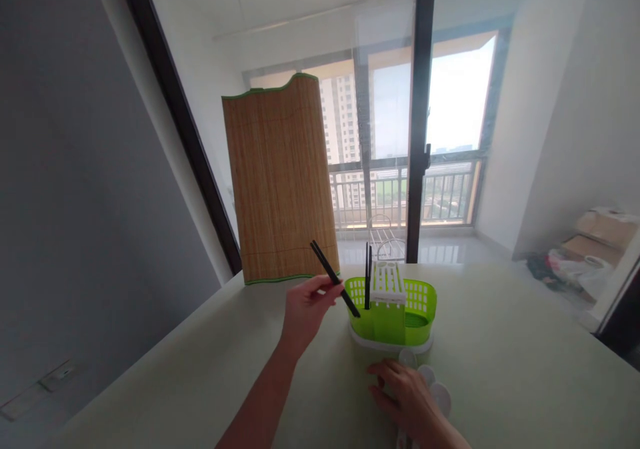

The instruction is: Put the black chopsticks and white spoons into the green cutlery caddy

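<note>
Black chopsticks (pixel 327 263) are pinched in my left hand (pixel 309 307), tilted with their lower ends near the left side of a green basket (pixel 420 332). The basket has a white base and a white slotted rack (pixel 389 282) across its middle. More black chopsticks (pixel 368 279) stand upright in its left compartment. My right hand (pixel 405 392) is low over the table in front of the basket, fingers curled. White spoons (pixel 441 397) lie beside and partly under it; whether its fingers grip anything is hidden.
The basket stands on a pale table (pixel 495 349). A bamboo mat (pixel 280 182) stands upright at the table's back left edge, before a glass door with a dark frame (pixel 420 115). Boxes and bags (pixel 583 265) lie on the floor at the far right.
</note>
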Demonstrator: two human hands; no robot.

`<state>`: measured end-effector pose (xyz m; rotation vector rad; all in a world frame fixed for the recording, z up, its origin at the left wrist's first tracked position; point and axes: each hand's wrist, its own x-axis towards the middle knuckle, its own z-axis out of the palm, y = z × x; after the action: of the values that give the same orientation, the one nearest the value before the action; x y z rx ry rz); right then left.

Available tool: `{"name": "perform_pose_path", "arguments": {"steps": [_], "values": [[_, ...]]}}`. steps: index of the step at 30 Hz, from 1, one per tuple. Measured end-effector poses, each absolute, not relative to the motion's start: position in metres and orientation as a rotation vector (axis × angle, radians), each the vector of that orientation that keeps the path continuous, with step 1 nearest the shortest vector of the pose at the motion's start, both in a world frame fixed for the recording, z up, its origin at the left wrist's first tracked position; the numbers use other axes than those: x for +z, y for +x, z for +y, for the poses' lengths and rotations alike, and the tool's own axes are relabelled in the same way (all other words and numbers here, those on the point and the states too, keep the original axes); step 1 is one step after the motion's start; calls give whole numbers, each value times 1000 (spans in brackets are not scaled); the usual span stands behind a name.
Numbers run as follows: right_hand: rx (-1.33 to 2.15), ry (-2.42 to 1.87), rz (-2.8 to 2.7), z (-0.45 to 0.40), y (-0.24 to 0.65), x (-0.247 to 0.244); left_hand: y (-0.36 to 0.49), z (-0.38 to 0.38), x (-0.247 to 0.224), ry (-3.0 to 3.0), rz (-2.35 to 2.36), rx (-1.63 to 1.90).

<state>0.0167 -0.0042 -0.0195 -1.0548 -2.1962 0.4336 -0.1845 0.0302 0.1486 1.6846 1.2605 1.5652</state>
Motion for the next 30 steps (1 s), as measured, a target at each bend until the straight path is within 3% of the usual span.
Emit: {"name": "perform_pose_path", "arguments": {"steps": [4,13,20,25,30], "values": [[315,-997,-2231,-3,16,-21,-176,86,167,1735,1306,1542],[106,-909,-2223,5,12,-35,-151,159,105,1753,1408,1109],[67,-904,-2228,4,11,-35,-147,170,89,1829,1483,946],[69,-923,-2235,1,12,-30,-146,159,97,1976,1533,996],[319,-1022,-1976,6,20,-25,-150,119,99,2009,1558,1314]]}}
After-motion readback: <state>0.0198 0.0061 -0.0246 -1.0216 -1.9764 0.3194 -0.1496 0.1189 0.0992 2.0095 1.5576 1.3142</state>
